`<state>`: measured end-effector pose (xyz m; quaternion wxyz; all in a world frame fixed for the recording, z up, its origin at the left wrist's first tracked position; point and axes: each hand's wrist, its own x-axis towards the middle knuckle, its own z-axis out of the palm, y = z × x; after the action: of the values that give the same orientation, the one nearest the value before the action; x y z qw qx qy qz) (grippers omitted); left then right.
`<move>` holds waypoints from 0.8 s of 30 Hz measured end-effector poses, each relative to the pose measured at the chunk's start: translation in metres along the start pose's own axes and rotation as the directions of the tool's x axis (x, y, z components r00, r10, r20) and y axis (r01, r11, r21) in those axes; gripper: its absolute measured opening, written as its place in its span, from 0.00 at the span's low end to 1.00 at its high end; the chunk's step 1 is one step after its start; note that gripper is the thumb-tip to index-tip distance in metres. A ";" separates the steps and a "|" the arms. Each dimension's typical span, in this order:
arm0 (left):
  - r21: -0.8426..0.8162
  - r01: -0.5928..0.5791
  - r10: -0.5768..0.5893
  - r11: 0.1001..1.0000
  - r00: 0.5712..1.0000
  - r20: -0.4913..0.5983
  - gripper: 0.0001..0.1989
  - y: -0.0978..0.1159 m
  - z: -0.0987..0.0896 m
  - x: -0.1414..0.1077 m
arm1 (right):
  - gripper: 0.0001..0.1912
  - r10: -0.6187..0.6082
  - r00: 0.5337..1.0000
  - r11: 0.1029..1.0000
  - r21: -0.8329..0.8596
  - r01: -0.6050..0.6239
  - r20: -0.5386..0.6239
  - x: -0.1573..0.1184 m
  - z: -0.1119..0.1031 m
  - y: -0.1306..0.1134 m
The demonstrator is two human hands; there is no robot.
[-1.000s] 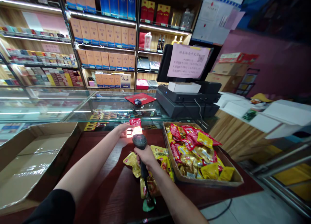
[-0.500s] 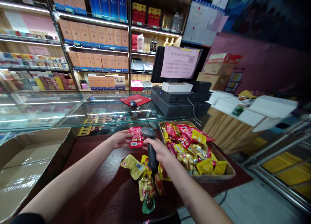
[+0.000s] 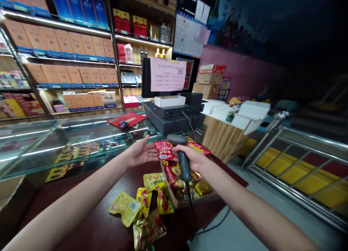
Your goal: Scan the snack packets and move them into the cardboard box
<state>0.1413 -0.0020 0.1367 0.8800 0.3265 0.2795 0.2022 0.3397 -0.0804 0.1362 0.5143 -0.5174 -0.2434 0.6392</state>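
Red packet [image 3: 164, 150] and scanner [image 3: 184, 165] above dark worktop [image 3: 95, 225].
Left to right: gold and yellow packets [image 3: 123, 207] lie loose; left hand [image 3: 141, 153], spread open, contact with red packet unclear; red packet, between the hands, by the tray's [image 3: 182, 204] far left corner; scanner, grasped by right hand [image 3: 194, 158].

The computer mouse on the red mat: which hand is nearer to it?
Left. The left hand, open, is on the near side of the computer mouse and to its right; the right hand, gripping the barcode scanner, is farther to the right.
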 end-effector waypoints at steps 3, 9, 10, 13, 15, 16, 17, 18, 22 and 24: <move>0.028 0.007 -0.006 1.000 1.000 -0.026 0.37 0.004 0.029 0.037 | 0.03 -0.045 0.997 0.999 0.019 0.046 -0.066 -0.003 -0.030 -0.021; 0.074 0.018 -0.017 0.997 1.000 -0.022 0.41 0.001 0.062 0.087 | 0.04 -0.099 0.985 0.995 0.017 0.103 -0.142 -0.004 -0.071 -0.040; 0.082 0.015 -0.013 0.997 0.999 -0.029 0.41 0.000 0.063 0.089 | 0.05 -0.114 0.984 0.993 0.020 0.118 -0.138 -0.003 -0.074 -0.041; 0.099 0.007 -0.001 0.995 0.998 -0.062 0.38 -0.001 0.059 0.084 | 0.07 -0.145 0.982 0.988 0.034 0.150 -0.125 -0.003 -0.074 -0.038; 0.092 -0.007 0.015 0.996 0.996 -0.086 0.37 0.000 0.050 0.073 | 0.06 -0.125 0.986 0.991 0.031 0.129 -0.111 -0.004 -0.067 -0.034; 0.083 -0.018 0.026 0.996 0.995 -0.099 0.37 0.000 0.045 0.067 | 0.06 -0.114 0.989 0.993 0.033 0.117 -0.097 -0.005 -0.062 -0.031; 0.069 -0.030 0.038 0.997 0.993 -0.109 0.37 0.001 0.039 0.060 | 0.05 -0.104 0.992 0.994 0.035 0.106 -0.077 -0.006 -0.055 -0.029; 0.052 -0.043 0.048 0.998 0.992 -0.117 0.36 0.001 0.032 0.052 | 0.06 -0.095 0.994 0.995 0.038 0.097 -0.050 -0.006 -0.048 -0.025; 0.001 -0.078 0.078 0.997 0.985 -0.152 0.34 -0.003 0.004 0.012 | 0.06 -0.059 0.996 0.998 0.014 0.059 0.060 -0.005 -0.015 -0.005; -0.015 -0.089 0.085 0.996 0.978 -0.188 0.33 -0.010 -0.010 -0.013 | 0.07 -0.032 0.992 0.999 -0.010 0.033 0.121 -0.004 0.004 0.010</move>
<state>0.1269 -0.0110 0.1280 0.8437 0.3078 0.3443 0.2736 0.3317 -0.0868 0.1310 0.5057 -0.4768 -0.2863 0.6595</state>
